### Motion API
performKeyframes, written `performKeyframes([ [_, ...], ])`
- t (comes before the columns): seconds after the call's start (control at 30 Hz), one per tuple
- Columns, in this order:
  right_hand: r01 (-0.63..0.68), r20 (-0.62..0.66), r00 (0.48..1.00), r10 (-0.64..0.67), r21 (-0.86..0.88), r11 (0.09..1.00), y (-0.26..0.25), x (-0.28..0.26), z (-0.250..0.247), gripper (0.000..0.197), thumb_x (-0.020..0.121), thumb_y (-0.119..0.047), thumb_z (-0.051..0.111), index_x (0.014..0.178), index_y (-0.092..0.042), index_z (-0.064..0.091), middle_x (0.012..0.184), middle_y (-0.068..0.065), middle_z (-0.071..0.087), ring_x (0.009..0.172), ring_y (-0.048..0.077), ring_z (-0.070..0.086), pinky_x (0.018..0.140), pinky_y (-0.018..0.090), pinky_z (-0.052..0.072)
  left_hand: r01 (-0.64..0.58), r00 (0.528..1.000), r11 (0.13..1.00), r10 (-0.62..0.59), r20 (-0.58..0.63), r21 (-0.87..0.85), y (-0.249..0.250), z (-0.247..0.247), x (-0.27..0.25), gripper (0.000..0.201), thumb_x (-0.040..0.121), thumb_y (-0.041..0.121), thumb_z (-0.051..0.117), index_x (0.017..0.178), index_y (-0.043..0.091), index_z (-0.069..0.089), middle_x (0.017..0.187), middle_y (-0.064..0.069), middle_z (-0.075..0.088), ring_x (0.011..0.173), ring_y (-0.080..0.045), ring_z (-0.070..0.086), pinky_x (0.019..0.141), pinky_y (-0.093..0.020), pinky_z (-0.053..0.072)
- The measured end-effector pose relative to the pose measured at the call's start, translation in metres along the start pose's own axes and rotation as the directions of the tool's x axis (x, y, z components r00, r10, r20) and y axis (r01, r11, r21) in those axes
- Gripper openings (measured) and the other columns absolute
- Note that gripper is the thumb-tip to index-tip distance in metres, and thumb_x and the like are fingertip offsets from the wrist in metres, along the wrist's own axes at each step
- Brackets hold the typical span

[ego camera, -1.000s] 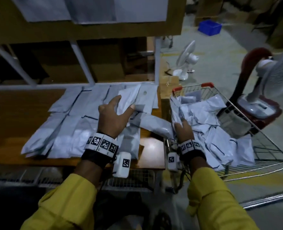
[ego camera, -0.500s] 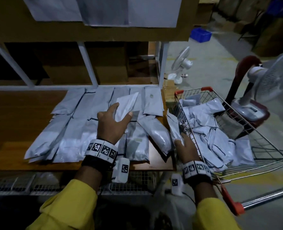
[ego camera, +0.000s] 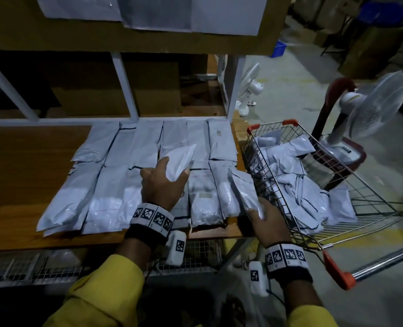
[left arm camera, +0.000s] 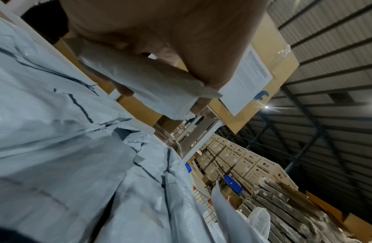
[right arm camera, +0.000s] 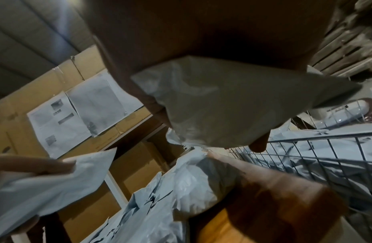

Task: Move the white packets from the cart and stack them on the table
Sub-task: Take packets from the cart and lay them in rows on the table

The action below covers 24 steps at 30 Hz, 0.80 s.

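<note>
Several white packets (ego camera: 115,175) lie in rows on the wooden table (ego camera: 30,161). My left hand (ego camera: 165,178) hovers over the middle of them and grips a small white packet (ego camera: 180,159) between thumb and fingers; the left wrist view shows this packet (left arm camera: 151,85) pinched. My right hand (ego camera: 264,215) is at the table's right edge beside the cart and holds another white packet (ego camera: 245,192), seen from below as a grey packet (right arm camera: 232,105). The wire cart (ego camera: 361,199) on the right holds a heap of white packets (ego camera: 297,185).
A white shelf frame (ego camera: 124,86) with cardboard boxes stands behind the table. Two white fans (ego camera: 370,107) stand on the floor by the cart, one behind a red chair (ego camera: 330,95). A wire rack (ego camera: 54,267) runs under the table's front edge.
My right hand has drawn a packet out of the cart and brought it left over the table's right edge. My left hand stays over the rows with its packet.
</note>
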State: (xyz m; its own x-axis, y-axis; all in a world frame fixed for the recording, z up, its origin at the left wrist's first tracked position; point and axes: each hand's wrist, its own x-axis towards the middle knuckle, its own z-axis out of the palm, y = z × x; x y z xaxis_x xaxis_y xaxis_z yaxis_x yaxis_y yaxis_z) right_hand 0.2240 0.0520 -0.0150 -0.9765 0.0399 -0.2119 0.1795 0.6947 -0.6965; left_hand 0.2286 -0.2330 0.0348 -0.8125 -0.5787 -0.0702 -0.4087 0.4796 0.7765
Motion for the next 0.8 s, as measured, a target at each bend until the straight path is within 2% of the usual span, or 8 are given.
performKeyframes([
  [0.1, 0.007, -0.057, 0.998, -0.011, -0.071, 0.997, -0.01, -0.004, -0.006, 0.064, 0.086, -0.057, 0.048, 0.14, -0.024, 0.05, 0.131, 0.012, 0.057, 0.119, 0.032, 0.055, 0.099, 0.048, 0.048, 0.06, 0.998, 0.995, -0.057, -0.041, 0.079, -0.008, 0.001, -0.003, 0.077, 0.077, 0.067, 0.066, 0.144, 0.038, 0.043, 0.127, -0.007, 0.033, 0.11, -0.035, 0.057, 0.101, -0.047, 0.049],
  [0.17, 0.018, -0.129, 0.991, -0.035, -0.135, 0.991, -0.019, -0.005, -0.01, 0.059, 0.093, -0.047, 0.052, 0.144, -0.018, 0.046, 0.136, 0.016, 0.052, 0.125, 0.034, 0.051, 0.103, 0.048, 0.045, 0.113, 0.993, 0.988, -0.109, -0.046, 0.107, -0.013, 0.003, -0.003, 0.073, 0.081, 0.057, 0.066, 0.146, 0.035, 0.04, 0.133, -0.01, 0.032, 0.118, -0.036, 0.05, 0.104, -0.046, 0.045],
  [0.3, 0.039, -0.212, 0.974, -0.079, -0.187, 0.982, -0.04, 0.0, -0.002, 0.062, 0.093, -0.049, 0.052, 0.148, -0.021, 0.041, 0.142, 0.017, 0.046, 0.131, 0.036, 0.044, 0.106, 0.05, 0.041, 0.192, 0.981, 0.969, -0.195, 0.009, 0.158, -0.025, 0.012, -0.003, 0.078, 0.081, 0.056, 0.064, 0.149, 0.034, 0.034, 0.138, -0.012, 0.028, 0.122, -0.038, 0.045, 0.104, -0.046, 0.042],
  [0.5, 0.079, -0.103, 0.988, -0.114, -0.295, 0.952, -0.078, 0.005, 0.04, 0.066, 0.094, -0.062, 0.042, 0.151, -0.027, 0.035, 0.149, 0.014, 0.036, 0.134, 0.037, 0.035, 0.107, 0.051, 0.037, 0.192, 0.972, 0.949, -0.219, 0.085, 0.251, -0.037, 0.042, -0.005, 0.087, 0.078, 0.064, 0.063, 0.151, 0.034, 0.026, 0.143, -0.012, 0.019, 0.128, -0.039, 0.035, 0.108, -0.049, 0.037],
  [0.63, 0.076, -0.05, 0.993, -0.104, -0.399, 0.914, -0.083, 0.009, 0.067, 0.072, 0.093, -0.062, 0.048, 0.152, -0.025, 0.034, 0.155, 0.019, 0.028, 0.139, 0.039, 0.028, 0.11, 0.051, 0.032, 0.149, 0.98, 0.938, -0.183, 0.083, 0.313, -0.045, 0.054, -0.009, 0.082, 0.085, 0.07, 0.053, 0.152, 0.03, 0.027, 0.143, -0.011, 0.018, 0.128, -0.036, 0.029, 0.107, -0.05, 0.037],
  [0.8, 0.101, -0.03, 0.99, -0.134, -0.504, 0.858, -0.086, 0.013, 0.09, 0.079, 0.09, -0.064, 0.05, 0.153, -0.021, 0.03, 0.156, 0.023, 0.022, 0.14, 0.04, 0.023, 0.107, 0.052, 0.035, 0.114, 0.986, 0.934, -0.149, 0.078, 0.339, -0.052, 0.055, -0.013, 0.069, 0.093, 0.057, 0.052, 0.152, 0.027, 0.029, 0.146, -0.011, 0.015, 0.134, -0.034, 0.021, 0.112, -0.05, 0.031],
])
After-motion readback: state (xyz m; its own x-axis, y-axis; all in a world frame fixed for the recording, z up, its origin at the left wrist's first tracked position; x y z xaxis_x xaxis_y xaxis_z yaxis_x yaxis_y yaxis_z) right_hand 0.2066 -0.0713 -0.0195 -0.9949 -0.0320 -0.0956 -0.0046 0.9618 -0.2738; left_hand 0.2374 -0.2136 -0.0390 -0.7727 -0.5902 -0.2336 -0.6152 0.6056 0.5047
